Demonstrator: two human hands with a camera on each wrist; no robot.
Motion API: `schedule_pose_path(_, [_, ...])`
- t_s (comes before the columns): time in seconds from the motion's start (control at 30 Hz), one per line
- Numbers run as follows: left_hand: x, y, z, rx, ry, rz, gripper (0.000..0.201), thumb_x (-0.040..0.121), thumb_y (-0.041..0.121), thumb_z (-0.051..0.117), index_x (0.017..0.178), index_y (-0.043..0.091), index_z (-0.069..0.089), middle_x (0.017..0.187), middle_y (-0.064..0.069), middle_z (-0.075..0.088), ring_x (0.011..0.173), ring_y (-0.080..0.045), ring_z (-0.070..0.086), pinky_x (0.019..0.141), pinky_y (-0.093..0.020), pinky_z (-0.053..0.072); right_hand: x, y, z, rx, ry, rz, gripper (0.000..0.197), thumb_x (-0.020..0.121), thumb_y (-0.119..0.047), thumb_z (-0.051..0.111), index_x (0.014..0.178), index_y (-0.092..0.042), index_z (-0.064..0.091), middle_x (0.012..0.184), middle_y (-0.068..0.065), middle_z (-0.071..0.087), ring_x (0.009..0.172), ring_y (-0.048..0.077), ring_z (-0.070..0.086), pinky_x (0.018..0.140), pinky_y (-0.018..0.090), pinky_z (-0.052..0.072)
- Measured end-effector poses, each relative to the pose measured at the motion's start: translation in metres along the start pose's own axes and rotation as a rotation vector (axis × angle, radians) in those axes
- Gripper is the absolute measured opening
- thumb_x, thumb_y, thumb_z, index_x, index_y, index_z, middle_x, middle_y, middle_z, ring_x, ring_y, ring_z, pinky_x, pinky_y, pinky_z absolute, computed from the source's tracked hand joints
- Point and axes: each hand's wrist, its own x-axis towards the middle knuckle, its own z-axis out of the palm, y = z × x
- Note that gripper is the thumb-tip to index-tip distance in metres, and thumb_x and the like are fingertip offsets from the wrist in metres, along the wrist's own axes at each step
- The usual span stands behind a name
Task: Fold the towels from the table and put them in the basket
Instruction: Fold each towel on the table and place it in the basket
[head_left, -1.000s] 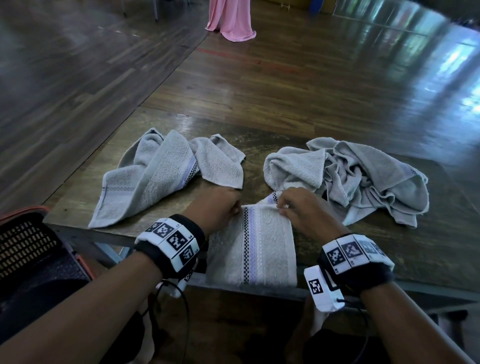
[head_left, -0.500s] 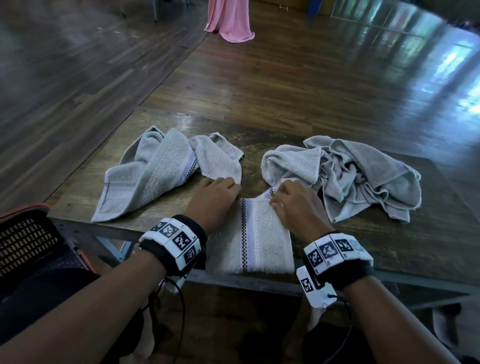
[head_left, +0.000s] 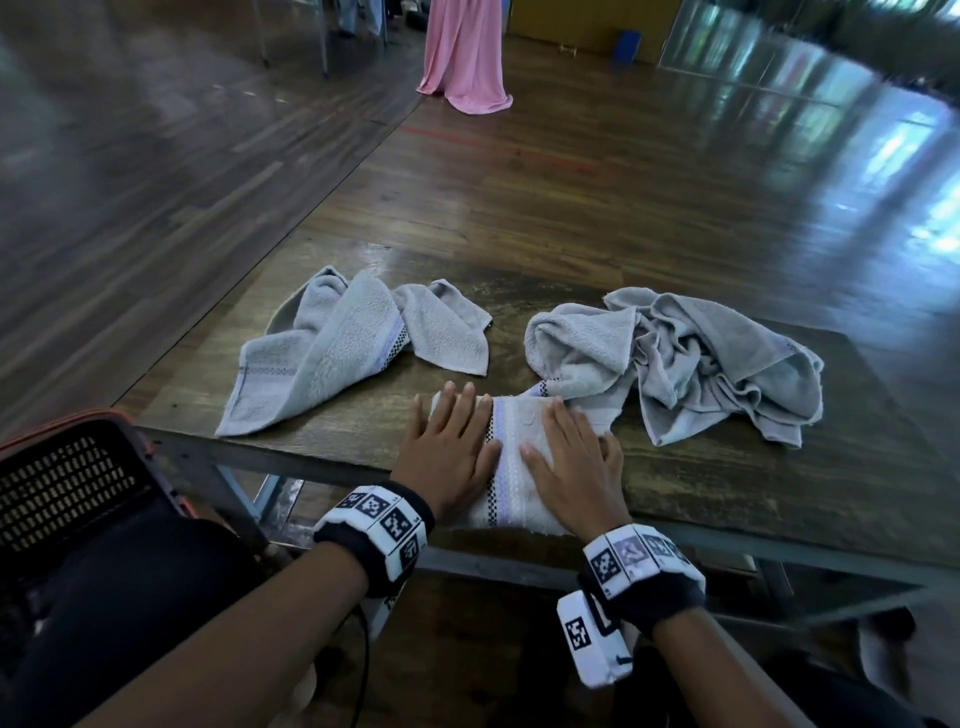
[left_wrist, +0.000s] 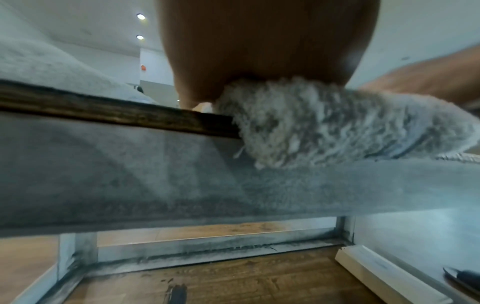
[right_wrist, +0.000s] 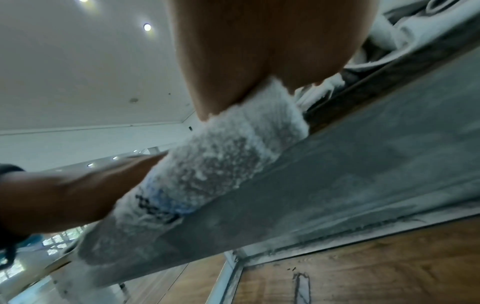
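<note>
A folded grey towel (head_left: 511, 457) with a checkered and purple stripe lies at the table's near edge. My left hand (head_left: 449, 441) lies flat on its left half, fingers straight. My right hand (head_left: 574, 457) presses flat on its right half. The wrist views show each palm on the towel's fold (left_wrist: 324, 123) (right_wrist: 228, 156) at the table edge. A loose grey towel (head_left: 343, 348) lies to the left. A crumpled grey towel (head_left: 691, 358) sits to the right, touching the folded one's far corner. The black basket (head_left: 57, 488) with an orange rim stands low at the left.
The wooden table (head_left: 753, 483) has a metal frame below its near edge (left_wrist: 130, 174). Behind it stretches a glossy wooden floor, with a pink cloth (head_left: 465, 57) hanging far back. My dark-clothed knee (head_left: 130, 587) is beside the basket.
Both hands let go of the towel's far edge, which they were pinching, and now lie flat with straight fingers on the folded towel. The fold has been laid down on the table.
</note>
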Motion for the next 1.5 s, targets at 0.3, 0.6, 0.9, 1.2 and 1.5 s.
schedule_pose_path(0.3, [-0.012, -0.041, -0.028, -0.01, 0.013, -0.134, 0.053, 0.093, 0.054, 0.027, 0.129, 0.02, 0.046, 0.139, -0.012, 0.04, 0.133, -0.029, 0.03, 0.11, -0.049, 0.018, -0.004, 0.043, -0.028, 0.067, 0.086, 0.185, 0.03, 0.09, -0.048, 0.045, 0.099, -0.028, 0.065, 0.105, -0.003, 0.061, 0.108, 0.018, 0.048, 0.097, 0.044, 0.026])
schedule_pose_path(0.6, [-0.012, -0.043, -0.026, -0.392, -0.124, -0.269, 0.036, 0.083, 0.057, 0.052, 0.071, 0.023, 0.053, 0.074, 0.006, 0.059, 0.072, -0.014, 0.055, 0.062, -0.03, 0.037, 0.008, 0.026, -0.034, 0.478, -0.22, 0.247, 0.046, 0.077, -0.055, 0.064, 0.054, -0.016, 0.053, 0.055, -0.004, 0.056, 0.055, 0.011, 0.052, 0.069, 0.031, 0.036])
schedule_pose_path(0.9, [0.009, -0.042, -0.042, -0.986, -0.092, -0.449, 0.024, 0.087, 0.031, 0.06, 0.068, 0.018, 0.051, 0.067, 0.003, 0.056, 0.059, -0.011, 0.05, 0.049, -0.025, 0.033, 0.02, 0.007, -0.044, 0.903, -0.27, 0.342, 0.028, 0.084, -0.03, 0.066, 0.104, -0.011, 0.061, 0.105, 0.005, 0.068, 0.095, 0.019, 0.064, 0.083, 0.038, 0.051])
schedule_pose_path(1.2, [-0.027, -0.043, -0.093, -1.487, -0.15, -0.468, 0.017, 0.089, 0.007, 0.055, 0.105, 0.01, 0.059, 0.095, -0.01, 0.062, 0.083, -0.023, 0.058, 0.068, -0.031, 0.046, -0.021, -0.016, -0.09, 1.328, -0.24, 0.313, 0.041, 0.084, 0.001, 0.06, 0.123, -0.004, 0.051, 0.113, 0.011, 0.064, 0.103, 0.026, 0.063, 0.091, 0.044, 0.051])
schedule_pose_path(1.5, [-0.105, -0.022, -0.208, -1.559, 0.013, -0.147, 0.015, 0.088, 0.003, 0.052, 0.093, 0.013, 0.062, 0.082, -0.002, 0.066, 0.064, -0.011, 0.063, 0.057, -0.025, 0.048, -0.096, -0.051, -0.19, 1.384, -0.201, -0.01, 0.033, 0.086, 0.001, 0.056, 0.118, -0.005, 0.057, 0.104, 0.012, 0.067, 0.093, 0.026, 0.065, 0.079, 0.04, 0.055])
